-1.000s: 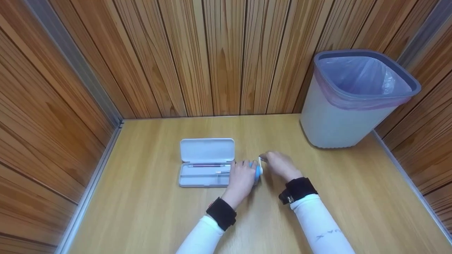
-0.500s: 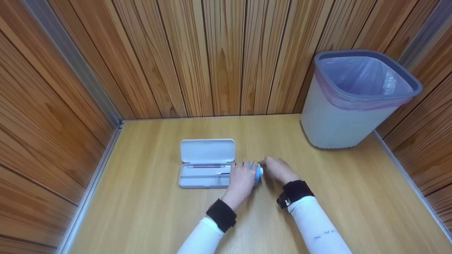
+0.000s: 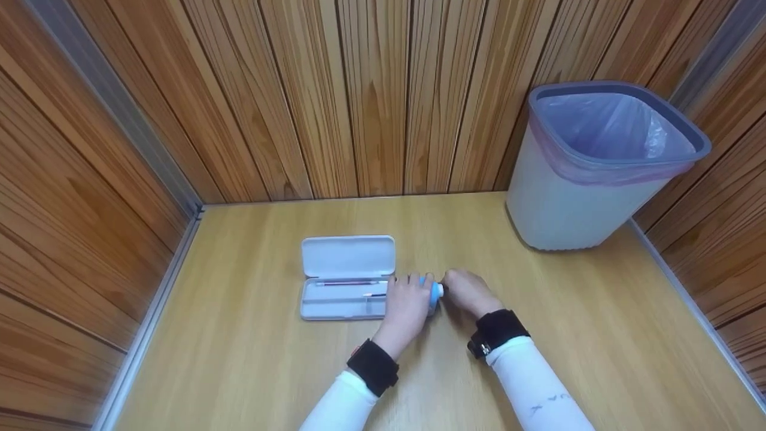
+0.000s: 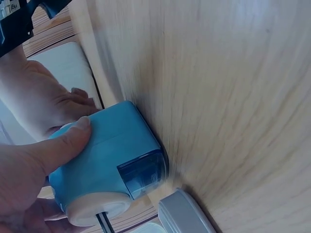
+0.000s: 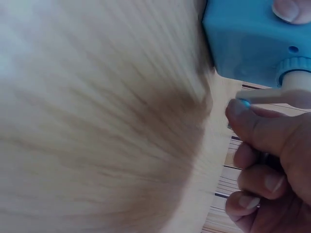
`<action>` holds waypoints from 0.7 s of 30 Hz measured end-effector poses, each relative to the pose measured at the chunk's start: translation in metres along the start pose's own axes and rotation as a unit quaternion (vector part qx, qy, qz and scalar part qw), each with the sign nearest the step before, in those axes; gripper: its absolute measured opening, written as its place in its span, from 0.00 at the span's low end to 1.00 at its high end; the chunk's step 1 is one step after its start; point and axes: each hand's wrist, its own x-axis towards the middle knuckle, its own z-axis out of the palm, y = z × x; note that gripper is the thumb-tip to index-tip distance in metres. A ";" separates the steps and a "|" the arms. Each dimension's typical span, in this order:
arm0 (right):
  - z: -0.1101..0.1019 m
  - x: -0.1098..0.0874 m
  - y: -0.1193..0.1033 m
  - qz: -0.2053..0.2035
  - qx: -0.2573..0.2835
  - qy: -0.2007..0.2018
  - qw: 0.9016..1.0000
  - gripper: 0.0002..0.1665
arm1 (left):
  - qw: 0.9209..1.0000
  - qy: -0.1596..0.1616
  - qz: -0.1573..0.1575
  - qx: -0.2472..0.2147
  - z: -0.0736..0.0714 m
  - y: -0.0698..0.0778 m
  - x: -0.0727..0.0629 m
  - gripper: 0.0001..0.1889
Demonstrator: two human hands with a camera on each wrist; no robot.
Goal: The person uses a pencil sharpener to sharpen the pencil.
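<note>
A blue hand-crank pencil sharpener [image 4: 109, 150] lies under my left hand [image 3: 408, 304], which grips its body, thumb across one face. From the sharpener's round pale front a dark pencil [image 4: 104, 222] sticks out; in the head view its end [image 3: 374, 294] overlaps the open pencil case [image 3: 348, 256]. On the opposite side, my right hand [image 3: 471, 293] pinches the knob end of the white crank [image 5: 265, 96] between thumb and fingers. The right wrist view shows the other fingers curled below. Another slim pencil [image 3: 347, 283] lies in the case's rear compartment.
A pale bin [image 3: 568, 209] with a grey rim and a plastic liner stands at the back right. Wood-panelled walls [image 3: 383, 102] enclose the tabletop [image 3: 257, 359] at the back and both sides.
The crank, upright a second ago, has turned down out of the head view's sight. My right hand has shifted slightly lower with it; my left hand keeps its grip on the sharpener.
</note>
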 end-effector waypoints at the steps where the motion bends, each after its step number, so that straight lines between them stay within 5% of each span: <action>1: 0.001 -0.002 0.000 -0.001 0.000 0.001 1.000 0.10 | 1.000 -0.004 -0.001 -0.001 0.000 0.001 0.000 0.24; 21: 0.007 -0.034 -0.007 -0.021 0.023 -0.002 1.000 0.05 | 0.997 -0.061 -0.038 -0.023 -0.003 0.007 -0.001 0.22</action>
